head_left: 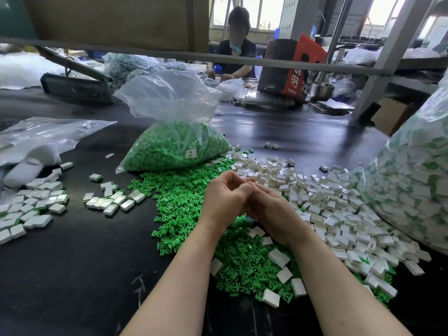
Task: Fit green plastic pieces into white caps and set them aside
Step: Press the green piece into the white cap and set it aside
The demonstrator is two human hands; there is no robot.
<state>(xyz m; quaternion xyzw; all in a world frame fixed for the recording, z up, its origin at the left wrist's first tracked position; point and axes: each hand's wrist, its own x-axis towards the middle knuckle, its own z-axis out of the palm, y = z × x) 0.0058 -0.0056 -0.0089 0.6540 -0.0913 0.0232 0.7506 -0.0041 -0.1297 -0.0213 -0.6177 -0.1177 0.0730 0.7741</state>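
We see both hands brought together above the black table (72, 263), over the loose green plastic pieces (179, 204). The left hand (224, 197) has its fingers curled inward toward the right hand (269, 212), whose fingers curl likewise; the fingertips of the two meet at the centre. A small white edge shows between the fingertips, which appears to be a white cap (249, 179) pinched there, though the fingers hide most of it and we cannot tell which hand bears it or whether a green piece is seated in it.

The loose white caps (327, 204) lie in a heap just right of the hands, touching the green spread. A clear bag of green pieces (174, 151) stands behind the hands, its mouth open. Finished pieces (36, 204) lie in scattered groups at the left, well apart from the hands. A large bag of filled caps (417, 185) rests at the right edge. Another person (236, 44) sits across the table.
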